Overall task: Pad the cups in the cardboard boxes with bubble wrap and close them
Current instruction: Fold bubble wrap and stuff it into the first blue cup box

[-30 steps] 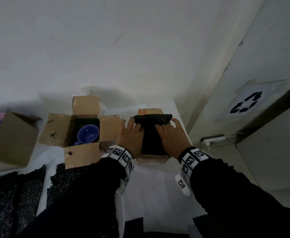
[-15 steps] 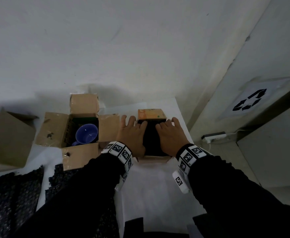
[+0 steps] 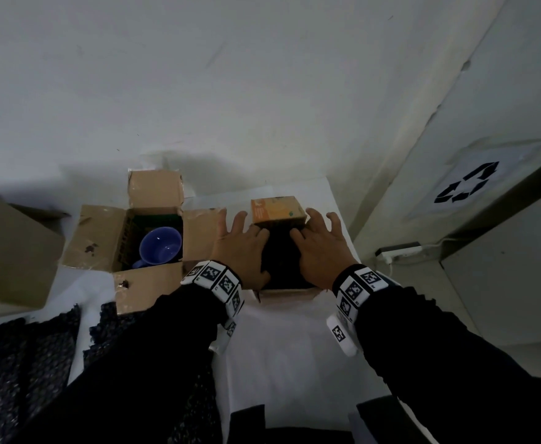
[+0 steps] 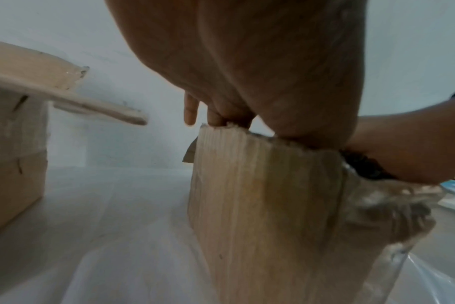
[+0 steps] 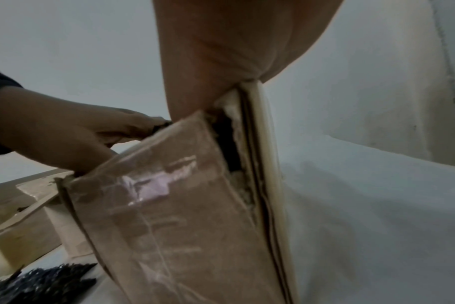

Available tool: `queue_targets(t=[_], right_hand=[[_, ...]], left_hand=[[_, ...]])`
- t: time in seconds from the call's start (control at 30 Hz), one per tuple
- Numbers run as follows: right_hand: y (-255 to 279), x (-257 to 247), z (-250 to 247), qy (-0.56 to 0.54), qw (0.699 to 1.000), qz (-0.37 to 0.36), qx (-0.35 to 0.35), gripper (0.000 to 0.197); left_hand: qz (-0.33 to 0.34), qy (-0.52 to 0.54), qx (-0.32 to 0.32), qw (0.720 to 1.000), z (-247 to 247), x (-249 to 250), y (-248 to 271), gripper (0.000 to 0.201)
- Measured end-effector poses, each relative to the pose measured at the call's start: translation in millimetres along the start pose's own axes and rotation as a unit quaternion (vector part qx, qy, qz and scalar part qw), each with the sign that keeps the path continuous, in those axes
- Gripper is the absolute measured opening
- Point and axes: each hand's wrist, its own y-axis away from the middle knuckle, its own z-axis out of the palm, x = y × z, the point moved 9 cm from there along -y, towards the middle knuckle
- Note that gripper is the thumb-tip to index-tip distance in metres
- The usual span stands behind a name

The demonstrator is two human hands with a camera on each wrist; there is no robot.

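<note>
A small cardboard box (image 3: 286,293) stands on the white table (image 3: 294,363), with its orange-printed far flap (image 3: 277,211) up. Black bubble wrap (image 3: 278,261) fills its opening. My left hand (image 3: 240,248) and right hand (image 3: 318,251) lie flat on the wrap side by side, fingers spread, pressing it down. In the left wrist view my left hand (image 4: 260,72) bears on the box's top edge (image 4: 260,195). In the right wrist view my right hand (image 5: 234,41) presses the box (image 5: 169,205). To the left, an open box (image 3: 102,238) holds a blue cup (image 3: 160,245). Any cup under the wrap is hidden.
A third cardboard box (image 3: 13,257) stands at the far left. Black bubble wrap sheets (image 3: 22,363) lie along the table's near left. The wall is just behind the boxes. Right of the table, a power strip (image 3: 397,251) lies on the floor by a bin with a recycling sign (image 3: 467,187).
The raised far end of the bubble wrap has been pushed down into the box, uncovering the orange far flap. Both hands have stayed on the wrap and their fingers have spread wider.
</note>
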Motion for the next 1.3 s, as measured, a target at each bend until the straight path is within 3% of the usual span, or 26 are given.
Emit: queue_targets(t=[0.13, 0.2, 0.3, 0.47, 0.73, 0.87, 1.0, 1.13, 1.3], right_hand=[[-2, 0, -2, 0.024, 1.000, -0.008, -0.002, 0.037], [4, 4, -11, 0.031, 0.999, 0.001, 0.038, 0.034], [14, 10, -23, 0.030, 0.994, 0.009, 0.106, 0.035], [15, 4, -26, 0.053, 0.994, -0.019, 0.096, 0.011], [28, 10, -13, 0.098, 0.995, -0.005, 0.026, 0.022], [26, 12, -11, 0.078, 0.997, 0.006, -0.003, 0.021], [26, 12, -21, 0.059, 0.998, 0.001, 0.018, 0.018], [41, -1, -29, 0.048, 0.995, -0.034, 0.082, 0.003], [49, 0, -15, 0.039, 0.998, -0.047, 0.029, 0.016]], left_hand=[[-0.002, -0.015, -0.038, 0.999, -1, 3, -7, 0.066], [0.005, -0.030, -0.045, 0.999, -3, 4, -4, 0.060], [-0.004, -0.012, -0.008, 1.000, -11, 1, 7, 0.042], [-0.022, -0.010, 0.058, 0.998, -20, 3, 19, 0.022], [0.020, -0.074, 0.002, 0.997, -7, 21, 30, 0.029], [-0.012, -0.053, -0.038, 0.998, -7, 15, 25, 0.025], [-0.058, -0.034, -0.004, 0.998, -17, 11, 23, 0.019], [-0.048, -0.032, 0.034, 0.998, -10, 12, 28, 0.018], [-0.033, 0.003, 0.063, 0.997, -5, 19, 36, 0.042]])
